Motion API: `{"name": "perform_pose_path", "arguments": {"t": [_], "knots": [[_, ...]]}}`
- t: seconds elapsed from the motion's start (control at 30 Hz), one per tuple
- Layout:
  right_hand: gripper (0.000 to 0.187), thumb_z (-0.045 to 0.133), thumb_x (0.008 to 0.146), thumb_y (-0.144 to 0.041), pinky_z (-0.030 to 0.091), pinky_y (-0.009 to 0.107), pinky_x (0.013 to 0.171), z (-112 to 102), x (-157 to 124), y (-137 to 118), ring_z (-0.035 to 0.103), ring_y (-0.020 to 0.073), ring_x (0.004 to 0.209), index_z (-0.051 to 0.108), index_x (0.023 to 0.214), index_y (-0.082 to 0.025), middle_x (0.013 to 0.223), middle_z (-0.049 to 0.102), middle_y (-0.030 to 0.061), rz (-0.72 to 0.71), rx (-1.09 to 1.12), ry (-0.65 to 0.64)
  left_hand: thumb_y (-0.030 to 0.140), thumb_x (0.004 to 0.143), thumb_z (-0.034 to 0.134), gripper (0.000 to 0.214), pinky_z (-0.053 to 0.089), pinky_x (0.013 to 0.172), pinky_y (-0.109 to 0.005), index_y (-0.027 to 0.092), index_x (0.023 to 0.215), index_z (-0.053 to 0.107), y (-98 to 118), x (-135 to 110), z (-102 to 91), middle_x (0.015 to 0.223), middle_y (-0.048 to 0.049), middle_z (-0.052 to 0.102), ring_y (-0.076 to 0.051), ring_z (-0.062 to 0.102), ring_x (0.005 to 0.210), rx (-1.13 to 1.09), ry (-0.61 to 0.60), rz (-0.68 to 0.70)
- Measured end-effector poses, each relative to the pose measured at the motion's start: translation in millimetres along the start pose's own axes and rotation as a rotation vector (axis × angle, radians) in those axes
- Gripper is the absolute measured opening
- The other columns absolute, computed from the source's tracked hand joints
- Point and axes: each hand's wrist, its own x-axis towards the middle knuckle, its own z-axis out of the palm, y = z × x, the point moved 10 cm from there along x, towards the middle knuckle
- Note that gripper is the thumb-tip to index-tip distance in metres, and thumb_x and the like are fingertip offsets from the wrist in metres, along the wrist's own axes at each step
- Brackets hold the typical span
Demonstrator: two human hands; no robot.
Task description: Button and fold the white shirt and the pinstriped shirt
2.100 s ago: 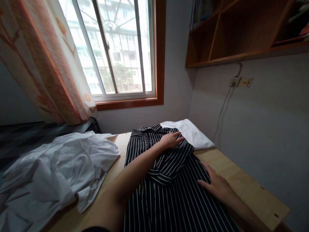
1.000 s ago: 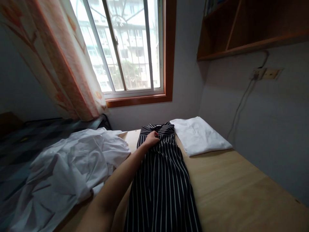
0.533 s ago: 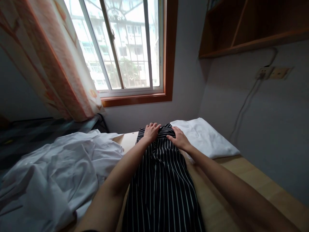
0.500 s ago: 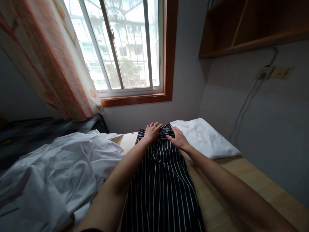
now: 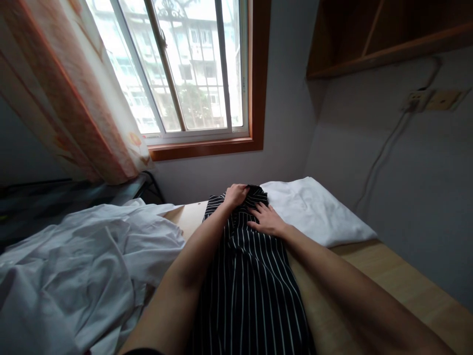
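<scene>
Black trousers with thin white stripes (image 5: 254, 286) lie lengthwise on the wooden board, running from the near edge toward the window. At their far end, my left hand (image 5: 236, 195) has its fingers curled over the waist fabric, which bunches up and lifts slightly beside it. My right hand (image 5: 269, 219) rests palm down on the right side of the cloth just below the waist, fingers spread. Folds and creases cross the fabric under and below both hands. The fingertips of my left hand are partly hidden.
A crumpled white garment (image 5: 92, 271) covers the board's left side. A folded white cloth (image 5: 314, 212) lies at the far right on the wooden board (image 5: 399, 281). Behind are a window (image 5: 195, 88), a curtain (image 5: 74, 93), a wall shelf (image 5: 351, 64) and a plugged-in cord (image 5: 380, 153).
My left hand has closed from lying flat to gripping the waist fabric, and the far edge has lifted. My right hand has slid slightly nearer, fingers still spread. The view has shifted slightly.
</scene>
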Motion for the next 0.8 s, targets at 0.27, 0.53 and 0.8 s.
{"name": "perform_pose_path", "arguments": {"t": [0.27,0.53,0.8], "knots": [[0.069,0.032,0.096,-0.054,0.014,0.051,0.117,-10,-5,-2,0.019,0.0316,0.145,0.034,0.148,-0.009,0.156,0.026,0.017,-0.007,0.066,-0.016,0.046,0.1,0.025,0.052,0.011,0.115,-0.056,0.025,0.143,0.043,37,-51,17.6,0.159,-0.0045,0.021,-0.029,0.011,0.147,0.081,-0.22,0.242],[0.077,0.038,0.093,-0.061,0.011,0.047,0.12,-7,-137,-92,0.014,0.0278,0.147,0.029,0.15,-0.009,0.157,0.022,0.0161,-0.494,0.107,-0.096,0.05,0.099,0.022,0.062,0.008,0.118,-0.048,0.017,0.152,0.025,46,-116,33.0,0.159,-0.008,0.017,-0.024,0.009,0.148,0.064,-0.455,0.386],[0.062,0.048,0.096,-0.035,0.019,0.05,0.119,22,-304,-175,0.023,0.0245,0.145,0.023,0.152,-0.026,0.155,0.028,0.0056,-0.93,0.162,-0.072,0.057,0.098,0.021,0.067,0.013,0.118,-0.046,0.018,0.152,0.024,51,-122,34.7,0.159,-0.0076,0.02,-0.025,0.014,0.147,0.134,-0.401,0.401]]}}
